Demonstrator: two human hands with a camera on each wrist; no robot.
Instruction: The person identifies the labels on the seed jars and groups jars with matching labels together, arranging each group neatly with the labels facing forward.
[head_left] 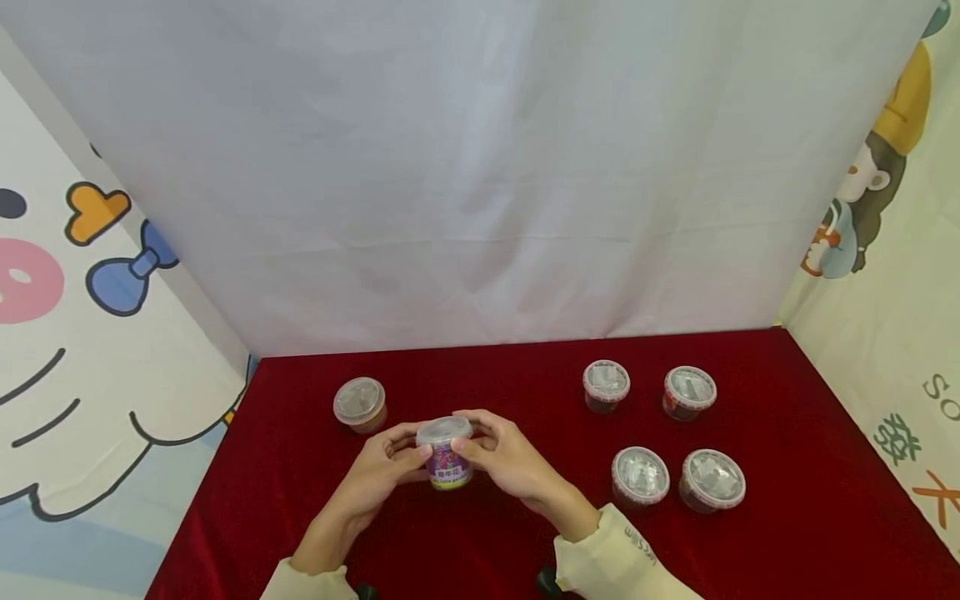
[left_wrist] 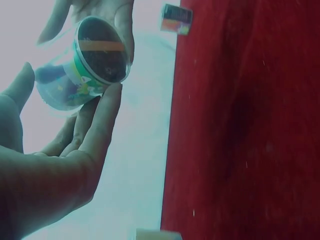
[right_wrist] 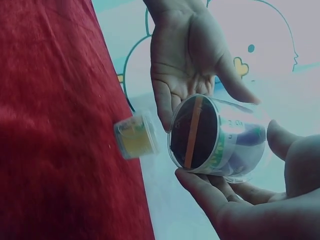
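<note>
Between both hands, over the red cloth, is a small clear plastic cup (head_left: pixel 451 467) with a translucent lid (head_left: pixel 444 428) and a purple label bearing white characters. My left hand (head_left: pixel 378 468) grips its left side, thumb at the front just under the rim. From the other side my right hand (head_left: pixel 513 461) holds it, thumb in front and fingers behind near the lid. In the left wrist view the cup's base (left_wrist: pixel 104 52) shows dark contents and an orange strip. The right wrist view has the same base (right_wrist: pixel 195 132), with fingertips close around its edge.
A lidded cup (head_left: pixel 360 404) with light brown contents stands on the red cloth (head_left: pixel 465 550) at the back left. Several similar lidded cups stand to the right, one of them (head_left: pixel 640 477) nearest the right forearm. A white curtain (head_left: pixel 480 208) hangs behind the table.
</note>
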